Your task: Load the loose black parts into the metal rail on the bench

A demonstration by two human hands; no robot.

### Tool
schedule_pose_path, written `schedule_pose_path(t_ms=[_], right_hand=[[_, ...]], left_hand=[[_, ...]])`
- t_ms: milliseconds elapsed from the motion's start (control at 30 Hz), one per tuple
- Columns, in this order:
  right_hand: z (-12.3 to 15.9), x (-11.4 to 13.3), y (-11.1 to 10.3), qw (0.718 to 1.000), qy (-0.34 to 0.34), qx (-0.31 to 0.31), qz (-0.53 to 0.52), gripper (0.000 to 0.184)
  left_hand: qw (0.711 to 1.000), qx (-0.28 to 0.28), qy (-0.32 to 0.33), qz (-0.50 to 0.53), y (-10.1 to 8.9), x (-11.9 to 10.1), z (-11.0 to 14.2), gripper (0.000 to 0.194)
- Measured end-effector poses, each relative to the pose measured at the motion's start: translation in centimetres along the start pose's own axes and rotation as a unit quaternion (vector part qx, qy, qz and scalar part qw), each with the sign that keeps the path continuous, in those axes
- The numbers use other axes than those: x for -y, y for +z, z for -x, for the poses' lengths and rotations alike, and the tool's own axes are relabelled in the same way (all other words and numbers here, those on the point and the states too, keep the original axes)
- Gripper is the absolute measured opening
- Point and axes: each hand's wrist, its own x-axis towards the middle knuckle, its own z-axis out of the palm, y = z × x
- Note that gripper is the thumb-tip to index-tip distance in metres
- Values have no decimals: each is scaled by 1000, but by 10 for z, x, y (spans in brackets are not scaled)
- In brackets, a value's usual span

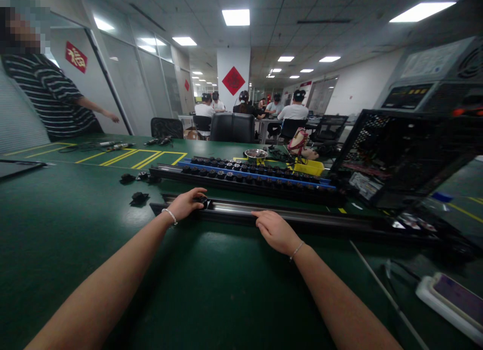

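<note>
A long black rail [234,207] with a shiny metal channel lies across the green table in front of me. My left hand [184,205] is at its left end, thumb and index finger closed about a small black part [203,201] that sits in the channel. Further right, my right hand [277,232] rests against the rail's near edge with its index finger stretched out and holds nothing visible; the other fingers are partly hidden. Behind the rail stands a blue-edged rack [173,166] carrying rows of small black parts. Loose black parts [139,198] lie left of my left hand.
An open computer case [385,159] stands at the right. A metal bowl [255,153] and yellow tray [309,168] are behind the rack. A thin rod [385,292] and a phone on a white block [458,297] lie at lower right. A person in a striped shirt [45,93] stands left.
</note>
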Motion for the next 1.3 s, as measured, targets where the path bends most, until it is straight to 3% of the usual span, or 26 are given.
schedule_pose_path(t_ms=[900,1300], right_hand=[[0,1,-1,1000,9,10,7,21],[0,2,-2,1000,19,23,4,22]], left_hand=[[999,16,-33,11,-42,36,8,60],[993,-26,-28,-109,-55,61,14,51]])
